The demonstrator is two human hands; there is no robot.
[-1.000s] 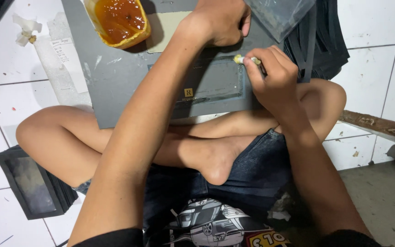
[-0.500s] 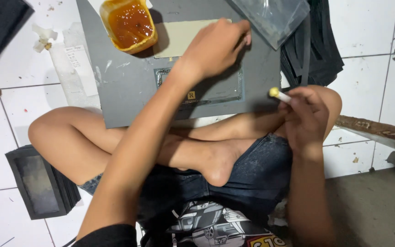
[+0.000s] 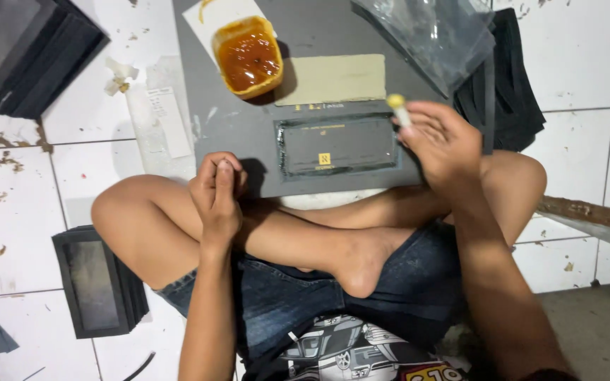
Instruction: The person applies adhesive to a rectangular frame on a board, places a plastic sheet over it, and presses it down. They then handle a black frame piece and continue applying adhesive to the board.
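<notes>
Grey board [image 3: 248,141] lies on the white tiles in front of your crossed legs, and everything sits against it. Your right hand [image 3: 443,141] hovers over its right edge, fingers closed around a small brush [image 3: 398,109] with a yellowish tip pointing up. Your left hand [image 3: 217,190] rests at the board's near edge, fingers curled in, holding nothing. Near the board's centre lies a dark rectangular piece [image 3: 337,144], its border glossy. Beyond it, on the board, sit a tan card [image 3: 333,79] and an orange tub of glue [image 3: 250,56].
</notes>
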